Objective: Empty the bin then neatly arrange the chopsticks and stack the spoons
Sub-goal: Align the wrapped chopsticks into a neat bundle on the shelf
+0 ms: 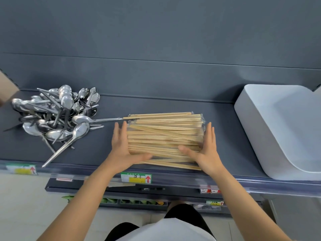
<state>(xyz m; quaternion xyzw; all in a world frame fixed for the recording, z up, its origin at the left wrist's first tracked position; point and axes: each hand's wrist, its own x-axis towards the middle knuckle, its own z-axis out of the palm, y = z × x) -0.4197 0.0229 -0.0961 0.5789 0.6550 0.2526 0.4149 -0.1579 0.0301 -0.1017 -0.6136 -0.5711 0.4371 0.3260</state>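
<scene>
Because the chopsticks point(165, 140) lie with their long axis running left to right across the shelf point(173, 105), the coming squeeze has to act on their two ends, and both hands already flank them. The left hand point(121, 145) stands flat and spread against the left ends, its thumb tucked along the near edge; the right hand point(206, 150) mirrors it at the right ends, thumb resting on top of the pile. Neither hand grips anything. A few sticks at the far and near edges lie skewed or jut past the rest, so the pile is not yet square. To the left, well apart from the left hand, the spoons point(57, 113) sit in a loose heap, unstacked. On the right the white bin point(278, 129) looks empty.
</scene>
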